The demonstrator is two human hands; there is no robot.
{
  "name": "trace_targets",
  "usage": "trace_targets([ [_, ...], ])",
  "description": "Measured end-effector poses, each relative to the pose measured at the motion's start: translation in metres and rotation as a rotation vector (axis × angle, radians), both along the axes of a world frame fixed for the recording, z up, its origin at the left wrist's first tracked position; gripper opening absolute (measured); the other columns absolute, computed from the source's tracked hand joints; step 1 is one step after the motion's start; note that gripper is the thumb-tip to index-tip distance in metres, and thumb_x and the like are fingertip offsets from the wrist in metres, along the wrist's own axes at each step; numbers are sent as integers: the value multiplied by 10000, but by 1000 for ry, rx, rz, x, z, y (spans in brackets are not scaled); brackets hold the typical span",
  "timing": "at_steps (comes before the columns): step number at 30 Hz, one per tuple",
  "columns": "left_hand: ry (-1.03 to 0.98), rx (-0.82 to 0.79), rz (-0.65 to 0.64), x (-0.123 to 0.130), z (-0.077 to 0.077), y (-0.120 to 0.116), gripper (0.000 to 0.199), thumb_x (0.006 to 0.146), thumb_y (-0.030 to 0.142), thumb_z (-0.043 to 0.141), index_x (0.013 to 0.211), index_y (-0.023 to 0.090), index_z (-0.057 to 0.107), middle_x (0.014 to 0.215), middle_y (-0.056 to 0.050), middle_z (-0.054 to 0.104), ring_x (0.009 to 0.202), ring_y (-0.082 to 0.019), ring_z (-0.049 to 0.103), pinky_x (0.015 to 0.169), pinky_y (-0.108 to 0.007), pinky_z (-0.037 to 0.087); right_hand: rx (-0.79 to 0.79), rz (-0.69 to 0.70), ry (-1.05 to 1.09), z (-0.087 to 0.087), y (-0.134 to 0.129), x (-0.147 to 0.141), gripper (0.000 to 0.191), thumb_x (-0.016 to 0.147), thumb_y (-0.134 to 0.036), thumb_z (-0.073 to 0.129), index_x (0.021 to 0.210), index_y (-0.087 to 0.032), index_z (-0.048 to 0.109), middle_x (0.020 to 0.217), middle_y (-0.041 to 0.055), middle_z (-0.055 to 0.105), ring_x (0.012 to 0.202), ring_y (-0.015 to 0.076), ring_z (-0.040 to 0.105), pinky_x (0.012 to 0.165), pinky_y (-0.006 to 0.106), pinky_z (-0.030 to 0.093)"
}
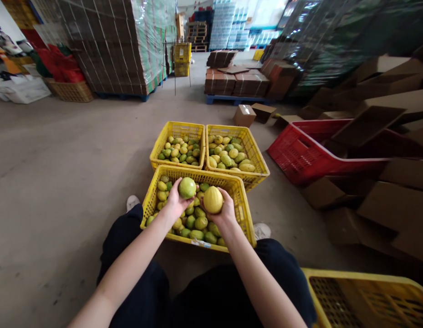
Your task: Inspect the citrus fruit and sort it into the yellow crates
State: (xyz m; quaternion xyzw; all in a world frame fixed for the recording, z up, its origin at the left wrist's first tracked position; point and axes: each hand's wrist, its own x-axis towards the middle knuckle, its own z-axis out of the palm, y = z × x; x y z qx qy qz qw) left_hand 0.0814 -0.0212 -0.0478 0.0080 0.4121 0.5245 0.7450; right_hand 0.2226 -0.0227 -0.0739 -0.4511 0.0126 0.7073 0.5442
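My left hand is closed around a round green fruit, smooth and shiny. In my right hand sits a yellow fruit with faint ribs, gripped from the right side. Both hands are above the nearest yellow crate, which stands between my feet. Below them lie green and yellow oval fruits of the same sort; I cannot tell their exact kind. My hands and forearms hide part of the crate's contents.
Two more yellow crates with similar fruits stand just beyond. To the right are a red crate and cardboard boxes. Another yellow crate is at lower right. Flattened cartons lie on a blue pallet.
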Motion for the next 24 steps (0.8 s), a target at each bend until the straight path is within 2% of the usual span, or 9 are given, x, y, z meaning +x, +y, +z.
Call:
trace_targets([
  [6,-59,-42,20,-1,1,3,330,988,335,417,1116,114,626,817,-104,705,691,-202,701,601,-306,599,-90,-149,57,23,-3,-3,103,818,-300,614,756,-227,575,557,-48,638,488,144,615,482,291,587],
  [9,-76,-37,50,0,1,1,356,984,388,437,1059,95,625,804,-113,696,713,-214,705,606,-315,613,-111,-171,61,22,-2,-1,97,825,-301,601,770,-224,579,568,-42,649,490,150,621,488,303,591],
  [12,-36,-32,94,0,3,0,276,931,379,560,978,113,614,760,-81,684,663,-191,693,585,-287,614,-108,-167,66,15,-2,-1,80,821,-297,577,788,-225,579,581,-33,658,500,163,636,493,313,594],
  [14,-8,-26,99,-1,5,0,215,898,335,609,935,123,611,722,-58,670,614,-169,678,536,-245,592,-81,-166,92,13,-4,-2,68,809,-295,588,812,-227,581,604,-34,668,529,169,654,512,315,603],
  [17,-7,-2,36,-2,5,-1,258,887,358,600,916,103,629,700,-67,668,573,-161,665,477,-215,553,-11,-163,134,16,-6,-6,113,805,-307,627,859,-213,597,655,-22,689,584,170,674,557,308,617],
  [21,-30,100,-35,-4,3,-1,375,919,397,486,932,68,666,722,-101,690,551,-144,637,466,-218,518,88,-155,134,22,-7,-8,117,800,-288,656,867,-209,603,682,-17,702,591,162,674,548,282,608],
  [24,-52,137,-88,-4,2,0,434,944,398,399,902,68,678,699,-99,686,491,-120,583,391,-195,422,119,-82,114,16,-5,-6,154,811,-346,634,853,-199,613,649,4,695,552,171,661,485,275,577],
])
